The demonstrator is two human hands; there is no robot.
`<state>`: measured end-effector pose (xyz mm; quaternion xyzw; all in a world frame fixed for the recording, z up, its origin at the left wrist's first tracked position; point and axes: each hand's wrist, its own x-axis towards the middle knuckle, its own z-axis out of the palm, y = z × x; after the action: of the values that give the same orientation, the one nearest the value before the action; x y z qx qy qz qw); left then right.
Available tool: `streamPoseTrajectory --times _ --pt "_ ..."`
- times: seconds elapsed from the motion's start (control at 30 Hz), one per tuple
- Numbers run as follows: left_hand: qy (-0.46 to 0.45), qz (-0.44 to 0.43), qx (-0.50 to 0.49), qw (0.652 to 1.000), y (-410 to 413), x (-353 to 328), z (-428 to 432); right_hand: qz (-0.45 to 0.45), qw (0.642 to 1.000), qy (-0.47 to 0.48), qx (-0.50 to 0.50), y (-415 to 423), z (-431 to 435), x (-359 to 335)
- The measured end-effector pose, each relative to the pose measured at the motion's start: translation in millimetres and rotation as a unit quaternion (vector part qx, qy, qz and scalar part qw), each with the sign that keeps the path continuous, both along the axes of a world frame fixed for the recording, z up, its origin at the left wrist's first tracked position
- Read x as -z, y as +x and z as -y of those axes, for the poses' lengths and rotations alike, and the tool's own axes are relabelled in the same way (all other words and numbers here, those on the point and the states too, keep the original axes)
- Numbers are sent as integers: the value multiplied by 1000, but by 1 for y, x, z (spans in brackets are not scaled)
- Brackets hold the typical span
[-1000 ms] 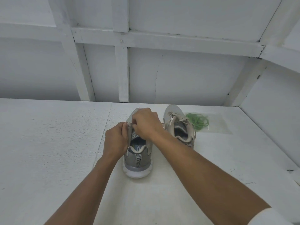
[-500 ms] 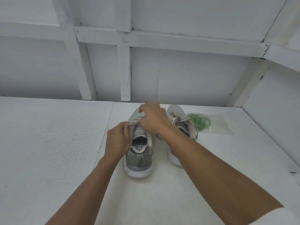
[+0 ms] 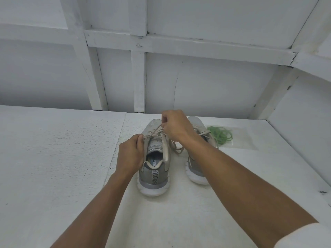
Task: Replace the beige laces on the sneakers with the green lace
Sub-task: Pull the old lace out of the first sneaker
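Pinching the soft, limp beige fabric lace [image 3: 155, 131], which should slide freely, the right hand [image 3: 176, 128] sits beyond the left hand [image 3: 131, 153] gripping the grey sneaker [image 3: 154, 176] at its collar; the coiled green lace [image 3: 221, 134] lies further right.

White table [image 3: 53, 158], panelled wall [image 3: 197, 83], perhaps a clear bag [image 3: 245, 137].

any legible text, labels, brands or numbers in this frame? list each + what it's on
"ORY FO": on the insole label inside the nearer sneaker; both ends are cut off, the rest hidden.
Heel strip of that sneaker: chevron pattern only, no letters.
Other sneaker: no text visible.
Green lace and its clear bag: no print that can be made out.
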<state>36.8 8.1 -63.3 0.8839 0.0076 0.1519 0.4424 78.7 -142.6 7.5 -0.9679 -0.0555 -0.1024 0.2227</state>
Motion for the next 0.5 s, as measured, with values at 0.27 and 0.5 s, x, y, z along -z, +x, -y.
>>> streamPoseTrajectory --times 0.27,0.5 --pt "4 -14 3 1000 0 0 -1 12 999 23 46 5 15 -12" --pt "1 -20 0 1000 2 3 -1 14 994 -35 98 4 35 -12"
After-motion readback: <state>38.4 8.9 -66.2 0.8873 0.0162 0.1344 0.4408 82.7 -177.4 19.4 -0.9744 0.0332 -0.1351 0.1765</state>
